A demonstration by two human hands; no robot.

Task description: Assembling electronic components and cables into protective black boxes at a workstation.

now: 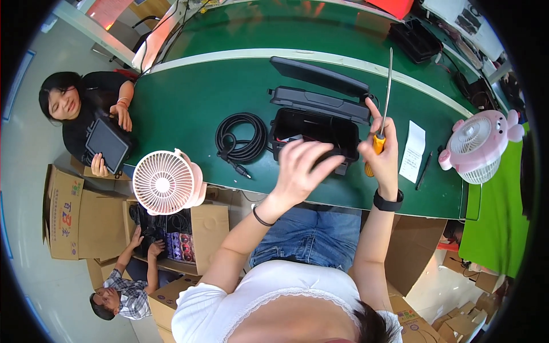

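Left hand [303,168]: fingers spread, partly covering the open black case [346,128]; contact unclear
Right hand [388,153]: grips a yellow-handled screwdriver [386,96], shaft pointing away
Green table [189,103]: case with lid raised, coiled black cable [261,137] to its left, white paper slip [413,151] rightward, dark pen [424,170] beside that
Co-worker in black [103,94]: holds a dark flat panel [107,146]
Person in checked shirt [134,298]: hands at a cardboard box [210,235]

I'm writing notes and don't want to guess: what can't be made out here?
In the head view:
Contents of the open black plastic case: partly behind the left hand, otherwise mostly dark.
Yellow screwdriver handle: partly hidden by the right hand.
Markings on the narrow white paper: too small to read.
Brown cardboard box, lower right: cut off by the bottom edge.
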